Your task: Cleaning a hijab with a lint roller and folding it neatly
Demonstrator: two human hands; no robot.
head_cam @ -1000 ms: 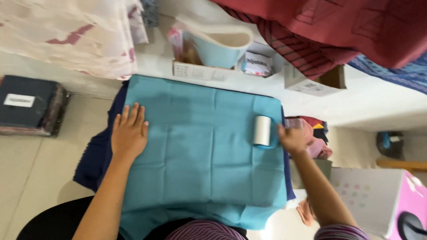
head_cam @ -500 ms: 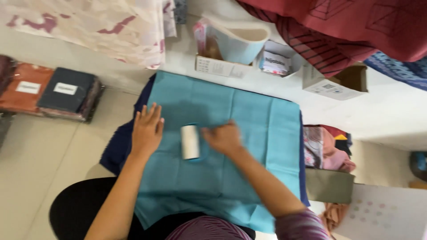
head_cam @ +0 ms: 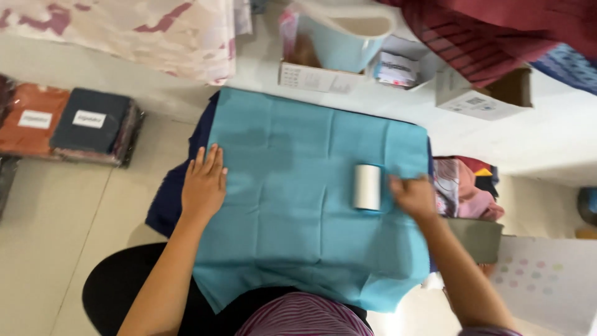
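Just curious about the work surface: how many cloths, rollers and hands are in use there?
Teal cloth: 1
Dark blue cloth beneath it: 1
White lint roller: 1
Hands: 2, left hand flat on the teal cloth, right hand at the roller
Total: 5

The left hand (head_cam: 203, 185) lies flat and palm down on the left edge of the teal cloth (head_cam: 298, 186), its fingers (head_cam: 208, 158) straight, close together and pointing away from the body. The left forearm runs bare from the lower left up to that edge. The right hand (head_cam: 413, 196) sits near the cloth's right edge, blurred, closed about the handle of a white roller (head_cam: 367, 186) just to its left. The right forearm, also bare, slants in from the lower right corner.
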